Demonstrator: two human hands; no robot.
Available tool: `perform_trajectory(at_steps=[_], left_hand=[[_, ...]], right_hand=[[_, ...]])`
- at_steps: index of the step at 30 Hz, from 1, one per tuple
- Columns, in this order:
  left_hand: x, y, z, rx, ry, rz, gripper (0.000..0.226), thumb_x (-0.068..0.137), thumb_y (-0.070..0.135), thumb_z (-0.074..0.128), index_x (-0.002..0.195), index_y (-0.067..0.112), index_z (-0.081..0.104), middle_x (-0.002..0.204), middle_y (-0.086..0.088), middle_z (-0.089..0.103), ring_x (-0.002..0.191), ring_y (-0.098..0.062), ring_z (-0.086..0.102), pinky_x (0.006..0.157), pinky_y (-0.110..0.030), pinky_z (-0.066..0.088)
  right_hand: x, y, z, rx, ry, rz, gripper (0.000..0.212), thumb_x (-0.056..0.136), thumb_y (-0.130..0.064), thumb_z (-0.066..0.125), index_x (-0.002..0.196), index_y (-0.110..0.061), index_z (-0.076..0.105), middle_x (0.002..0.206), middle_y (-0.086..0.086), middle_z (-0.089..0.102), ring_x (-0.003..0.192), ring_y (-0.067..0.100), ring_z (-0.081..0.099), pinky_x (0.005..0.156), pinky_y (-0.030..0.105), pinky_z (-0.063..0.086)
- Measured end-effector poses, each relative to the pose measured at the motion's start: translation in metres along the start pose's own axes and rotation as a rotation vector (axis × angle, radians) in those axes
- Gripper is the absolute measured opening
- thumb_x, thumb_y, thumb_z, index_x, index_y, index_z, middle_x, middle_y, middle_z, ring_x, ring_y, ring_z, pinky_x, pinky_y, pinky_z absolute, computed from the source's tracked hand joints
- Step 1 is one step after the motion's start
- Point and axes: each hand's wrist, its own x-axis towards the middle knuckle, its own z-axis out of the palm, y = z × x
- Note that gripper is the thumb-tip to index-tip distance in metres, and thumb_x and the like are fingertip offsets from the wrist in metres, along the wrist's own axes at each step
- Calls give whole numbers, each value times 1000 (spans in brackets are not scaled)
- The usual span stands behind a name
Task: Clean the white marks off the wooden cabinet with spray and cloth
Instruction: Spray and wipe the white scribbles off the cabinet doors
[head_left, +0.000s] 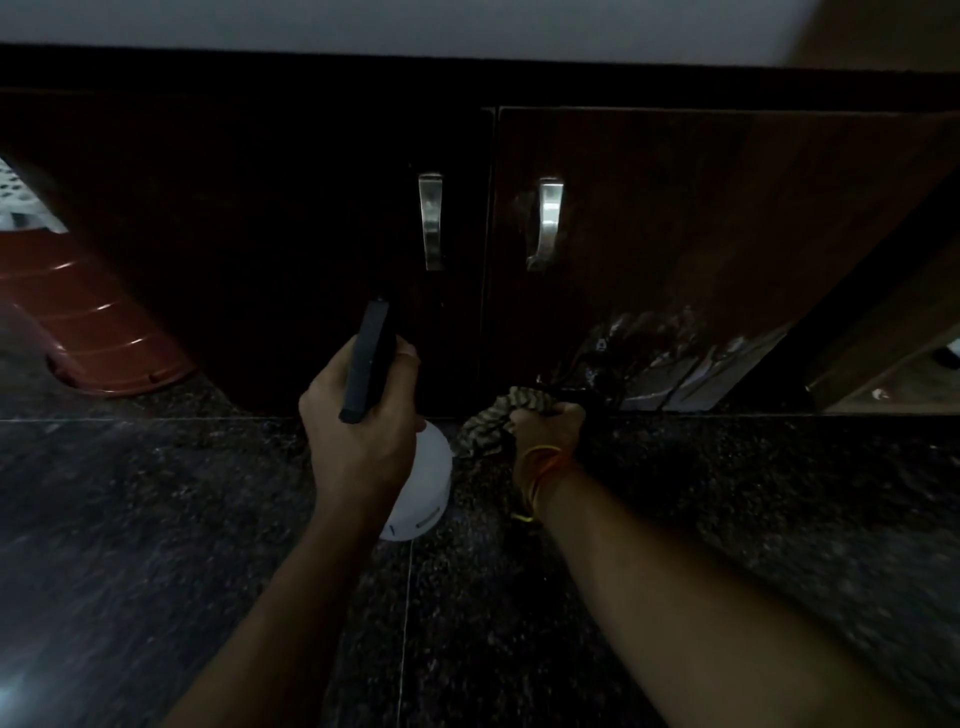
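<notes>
While left hand (358, 415) grips spray bottle (415, 483), label seemingly unreadable, right hand (545, 421) clutching cloth (493, 415)

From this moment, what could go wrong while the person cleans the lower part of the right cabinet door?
1. The white marks spread wide along the bottom of the dark wooden cabinet door; the striped cloth gripped by the right hand touches only their left end, so streaks may remain.
2. The left hand holds the white spray bottle with black trigger aimed away from the marks; spray may land on the other door.
3. Runoff could wet the dark speckled stone floor.
</notes>
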Motion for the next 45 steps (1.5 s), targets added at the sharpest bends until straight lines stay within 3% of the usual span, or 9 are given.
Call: perform_trajectory(at_steps=[5,8,12,17,25,30,33,38,45], left_hand=[[-5,0,10,-29,-47,-15,20,91,38,53,75,25,54,72,-30,57,52,-29,52,53,-40,44],[-10,-2,21,-51,-59,-52,27,91,34,53,78,11,57,66,-31,52,53,-31,52,51,-38,45],[-12,-4,32,-82,-59,-50,38,90,38,53,84,1,58,66,-29,54,51,-35,53,49,-42,46],[-13,2,40,-101,-75,-27,24,92,29,52,85,7,60,69,-33,55,51,-35,52,46,-21,44],[-17,5,31,-108,-88,6,23,97,21,56,75,28,54,78,-33,58,54,-40,53,47,-17,45],[-15,6,29,-98,-64,24,21,94,28,54,75,19,54,74,-31,57,53,-38,52,52,-42,45],[-14,11,33,-118,-74,35,19,94,27,54,75,24,53,75,-32,57,52,-35,52,52,-41,44],[-18,14,39,-114,-90,32,18,92,29,53,74,26,53,74,-32,57,49,-33,52,50,-40,46],[-17,10,34,-104,-86,14,22,96,21,55,75,26,54,76,-31,58,53,-39,52,50,-42,45]], right_hand=[[-8,-35,-27,-150,121,-12,39,75,2,67,105,-11,44,105,19,57,81,29,59,76,39,53],[-22,-53,-28,-179,144,-163,36,72,-1,68,96,-13,43,104,20,58,87,34,61,81,48,54],[-41,-88,-28,-82,174,-356,33,71,7,63,90,-9,41,102,20,56,76,26,58,71,20,47],[-50,-114,-38,-97,174,-619,39,65,1,69,99,-7,52,103,19,57,87,29,58,80,36,48],[-43,-90,-52,-217,102,-304,28,80,6,59,104,-4,50,91,10,54,87,22,55,83,30,47],[-57,-132,-44,-65,231,-514,34,72,24,52,87,-5,43,82,10,49,59,4,53,53,2,37],[-67,-147,-41,-19,278,-629,36,66,11,63,98,-5,55,100,18,59,76,19,61,70,17,51],[-79,-154,-48,-101,264,-767,39,81,-6,67,119,-6,56,121,13,51,102,15,50,79,-4,31],[-66,-124,-50,-252,247,-782,26,76,5,66,101,4,58,114,26,51,94,15,44,80,8,30]])
